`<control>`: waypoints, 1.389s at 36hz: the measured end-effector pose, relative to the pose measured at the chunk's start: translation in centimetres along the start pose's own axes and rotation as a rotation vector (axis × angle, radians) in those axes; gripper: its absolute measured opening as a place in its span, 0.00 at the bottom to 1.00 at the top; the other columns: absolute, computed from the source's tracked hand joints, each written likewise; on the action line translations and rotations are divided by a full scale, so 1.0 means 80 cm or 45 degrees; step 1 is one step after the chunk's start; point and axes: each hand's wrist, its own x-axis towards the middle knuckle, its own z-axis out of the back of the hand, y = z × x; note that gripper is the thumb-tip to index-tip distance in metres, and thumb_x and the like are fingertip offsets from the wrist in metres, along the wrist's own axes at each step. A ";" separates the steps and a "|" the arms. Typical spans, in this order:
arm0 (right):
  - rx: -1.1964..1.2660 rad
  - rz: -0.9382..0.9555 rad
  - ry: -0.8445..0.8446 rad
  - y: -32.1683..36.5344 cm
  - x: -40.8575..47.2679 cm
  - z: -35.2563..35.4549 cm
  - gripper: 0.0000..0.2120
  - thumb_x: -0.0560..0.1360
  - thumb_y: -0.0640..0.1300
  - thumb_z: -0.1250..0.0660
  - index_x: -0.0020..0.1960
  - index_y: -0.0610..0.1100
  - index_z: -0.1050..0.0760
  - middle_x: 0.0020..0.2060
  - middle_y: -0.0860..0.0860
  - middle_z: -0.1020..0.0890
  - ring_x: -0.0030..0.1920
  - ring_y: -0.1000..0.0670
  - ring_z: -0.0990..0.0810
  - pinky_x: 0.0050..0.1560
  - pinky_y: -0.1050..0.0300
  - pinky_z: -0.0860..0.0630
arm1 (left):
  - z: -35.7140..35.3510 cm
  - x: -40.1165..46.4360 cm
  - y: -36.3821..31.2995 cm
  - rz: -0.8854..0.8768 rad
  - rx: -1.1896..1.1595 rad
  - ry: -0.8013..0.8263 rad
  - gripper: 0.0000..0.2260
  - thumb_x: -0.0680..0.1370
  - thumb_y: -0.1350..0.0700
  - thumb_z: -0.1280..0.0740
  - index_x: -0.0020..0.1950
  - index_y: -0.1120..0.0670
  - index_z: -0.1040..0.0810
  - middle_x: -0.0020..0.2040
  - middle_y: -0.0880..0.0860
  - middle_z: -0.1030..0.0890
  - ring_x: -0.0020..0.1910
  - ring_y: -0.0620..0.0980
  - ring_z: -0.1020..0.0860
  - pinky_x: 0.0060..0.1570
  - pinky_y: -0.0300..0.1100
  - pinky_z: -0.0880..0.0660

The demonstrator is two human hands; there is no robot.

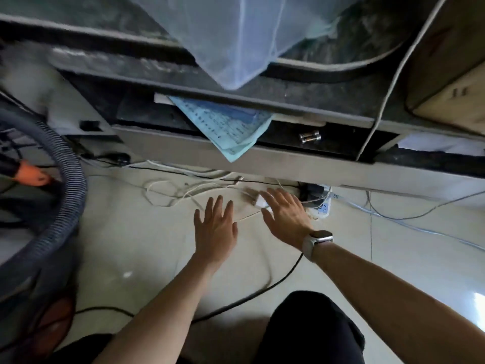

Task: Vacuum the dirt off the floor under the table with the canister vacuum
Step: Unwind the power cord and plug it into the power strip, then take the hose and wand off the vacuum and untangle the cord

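My left hand (215, 225) is stretched out flat over the pale floor (147, 248), fingers spread, holding nothing. My right hand (284, 215), with a watch on the wrist, reaches with straight fingers over a white plug adapter (259, 202) lying among the cables under the table's front edge (262, 164). The vacuum's ribbed grey hose (72, 179) curves down the left side. An orange part (31, 174) shows behind it. The canister's body sits blurred at the lower left.
A white power strip (321, 206) with dark plugs lies right of my right hand. Thin white cables (178, 190) tangle on the floor. A black cord (262, 287) runs under my arms. Blue paper (225, 130) and two batteries (309, 136) sit on the table shelf.
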 end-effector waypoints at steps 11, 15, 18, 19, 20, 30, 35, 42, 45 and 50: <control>0.192 0.213 0.045 0.259 -0.084 0.280 0.28 0.76 0.53 0.53 0.67 0.41 0.28 0.65 0.43 0.25 0.68 0.42 0.31 0.67 0.45 0.33 | 0.366 -0.164 0.061 0.336 -0.087 -0.312 0.19 0.77 0.53 0.41 0.67 0.56 0.28 0.67 0.56 0.27 0.68 0.57 0.30 0.62 0.56 0.32; 0.270 0.290 0.070 0.359 -0.115 0.354 0.25 0.76 0.49 0.50 0.66 0.41 0.26 0.63 0.43 0.23 0.66 0.41 0.29 0.66 0.46 0.32 | 0.469 -0.234 0.097 0.445 -0.123 -0.351 0.22 0.75 0.51 0.47 0.65 0.56 0.28 0.60 0.56 0.24 0.60 0.58 0.26 0.53 0.54 0.27; 0.271 0.386 0.134 0.425 -0.130 0.390 0.23 0.77 0.47 0.48 0.67 0.40 0.27 0.64 0.43 0.24 0.66 0.41 0.29 0.66 0.48 0.32 | 0.519 -0.283 0.128 0.539 -0.210 -0.496 0.21 0.73 0.52 0.46 0.62 0.58 0.26 0.53 0.57 0.22 0.53 0.60 0.24 0.49 0.53 0.25; 0.266 0.415 0.134 0.445 -0.133 0.398 0.22 0.78 0.47 0.48 0.66 0.41 0.27 0.63 0.44 0.24 0.65 0.41 0.28 0.65 0.47 0.30 | 0.530 -0.299 0.138 0.581 -0.225 -0.545 0.20 0.73 0.53 0.44 0.60 0.59 0.25 0.52 0.58 0.22 0.51 0.61 0.23 0.47 0.53 0.24; 0.272 0.449 0.135 0.465 -0.136 0.404 0.22 0.78 0.48 0.49 0.66 0.41 0.27 0.63 0.44 0.24 0.64 0.42 0.26 0.64 0.47 0.29 | 0.540 -0.316 0.148 0.636 -0.225 -0.588 0.19 0.73 0.53 0.43 0.60 0.59 0.24 0.51 0.58 0.21 0.50 0.61 0.22 0.46 0.53 0.24; 0.249 0.736 0.336 0.612 -0.119 0.390 0.17 0.80 0.39 0.43 0.68 0.39 0.29 0.62 0.42 0.25 0.63 0.41 0.28 0.62 0.53 0.34 | 0.541 -0.403 0.248 1.171 -0.527 -0.562 0.19 0.75 0.58 0.36 0.64 0.62 0.26 0.63 0.62 0.25 0.61 0.64 0.27 0.54 0.60 0.26; 0.266 0.845 0.394 0.668 -0.091 0.377 0.23 0.76 0.44 0.47 0.67 0.36 0.29 0.61 0.39 0.25 0.62 0.39 0.27 0.62 0.49 0.32 | 0.538 -0.407 0.288 1.446 -0.716 -0.616 0.20 0.76 0.60 0.36 0.68 0.62 0.29 0.66 0.62 0.29 0.64 0.63 0.30 0.57 0.60 0.28; 0.282 0.988 0.410 0.727 -0.014 0.363 0.25 0.76 0.47 0.49 0.66 0.34 0.29 0.61 0.38 0.25 0.62 0.36 0.27 0.63 0.46 0.30 | 0.549 -0.394 0.347 1.722 -0.729 -0.716 0.18 0.76 0.62 0.34 0.65 0.68 0.29 0.63 0.68 0.28 0.62 0.68 0.30 0.58 0.59 0.30; 0.323 0.960 0.379 0.744 0.034 0.362 0.22 0.77 0.42 0.45 0.68 0.35 0.31 0.64 0.37 0.28 0.65 0.37 0.29 0.65 0.44 0.32 | 0.565 -0.363 0.371 1.713 -0.623 -0.733 0.21 0.76 0.54 0.38 0.65 0.65 0.28 0.65 0.66 0.28 0.64 0.68 0.30 0.61 0.62 0.31; 0.368 0.854 0.439 0.746 0.124 0.344 0.20 0.80 0.40 0.43 0.71 0.35 0.35 0.67 0.37 0.31 0.68 0.39 0.33 0.68 0.48 0.36 | 0.598 -0.288 0.404 1.497 -0.385 -0.729 0.23 0.76 0.48 0.41 0.66 0.58 0.27 0.68 0.61 0.29 0.68 0.63 0.32 0.61 0.62 0.33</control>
